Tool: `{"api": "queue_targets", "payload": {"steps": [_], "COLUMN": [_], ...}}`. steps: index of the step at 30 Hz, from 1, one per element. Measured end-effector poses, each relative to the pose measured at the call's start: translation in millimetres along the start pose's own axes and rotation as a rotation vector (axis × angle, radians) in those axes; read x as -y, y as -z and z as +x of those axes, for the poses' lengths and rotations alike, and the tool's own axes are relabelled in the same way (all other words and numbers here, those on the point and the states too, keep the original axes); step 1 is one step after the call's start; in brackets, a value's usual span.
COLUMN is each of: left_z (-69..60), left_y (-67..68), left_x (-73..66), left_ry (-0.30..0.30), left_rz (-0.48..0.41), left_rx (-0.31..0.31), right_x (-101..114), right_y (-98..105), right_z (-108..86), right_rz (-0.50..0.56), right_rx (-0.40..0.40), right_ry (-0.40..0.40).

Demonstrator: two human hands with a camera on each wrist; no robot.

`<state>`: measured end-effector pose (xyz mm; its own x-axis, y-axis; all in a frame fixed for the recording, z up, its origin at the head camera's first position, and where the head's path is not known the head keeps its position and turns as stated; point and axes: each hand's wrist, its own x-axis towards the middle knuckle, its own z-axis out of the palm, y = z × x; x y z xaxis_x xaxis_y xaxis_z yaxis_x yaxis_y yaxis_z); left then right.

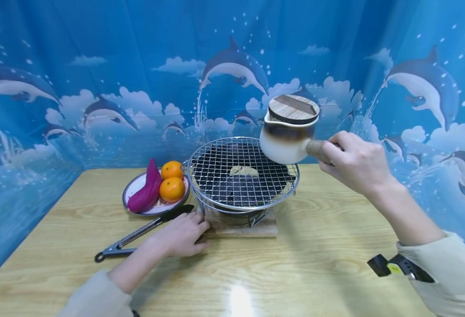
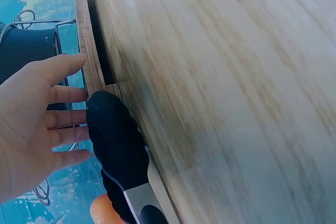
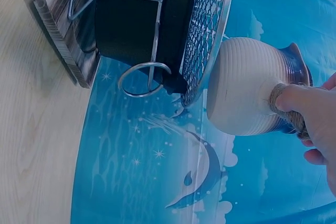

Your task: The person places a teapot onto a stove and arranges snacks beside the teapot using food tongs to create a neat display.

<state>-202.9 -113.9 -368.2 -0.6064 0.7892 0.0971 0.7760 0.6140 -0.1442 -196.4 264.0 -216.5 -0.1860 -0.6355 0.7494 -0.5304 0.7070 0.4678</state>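
My right hand (image 1: pixel 357 163) grips the rope-wrapped handle (image 3: pixel 289 109) of a cream and brown ceramic teapot (image 1: pixel 282 147) with a wooden lid (image 1: pixel 293 109). The pot is held upright over the right part of a round wire grill rack (image 1: pixel 216 189), close to its mesh. Beneath the rack is a dark stove (image 3: pixel 123 24) on a wooden board (image 1: pixel 262 229). My left hand (image 1: pixel 185 233) is by the board's left front corner, its fingers loosely extended. In the left wrist view its fingertips are at the board (image 2: pixel 89 40), beside the black tip of the tongs (image 2: pixel 118 135); contact is hard to tell.
Metal tongs (image 1: pixel 137 234) lie on the wooden table (image 1: pixel 315 264), left of the stove. Behind them a plate (image 1: pixel 128 193) holds a purple sweet potato (image 1: pixel 147 191) and two oranges (image 1: pixel 172 189). A blue dolphin curtain (image 1: pixel 137 53) hangs behind the table.
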Motion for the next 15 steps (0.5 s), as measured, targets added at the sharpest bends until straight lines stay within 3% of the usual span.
{"api": "queue_targets", "payload": {"steps": [6, 15], "left_z": [0.3, 1.8], "left_y": [1.1, 1.5], "left_x": [-1.2, -1.2], "left_ry": [0.004, 0.030], "left_rz": [0.005, -0.026], "left_rx": [-0.006, 0.024], "right_x": [3, 7], "right_y": [-6, -19], "right_z": [0.7, 5.0], "right_rz": [0.019, 0.031], "right_rx": [0.013, -0.054], "right_ry": [0.008, 0.022]}}
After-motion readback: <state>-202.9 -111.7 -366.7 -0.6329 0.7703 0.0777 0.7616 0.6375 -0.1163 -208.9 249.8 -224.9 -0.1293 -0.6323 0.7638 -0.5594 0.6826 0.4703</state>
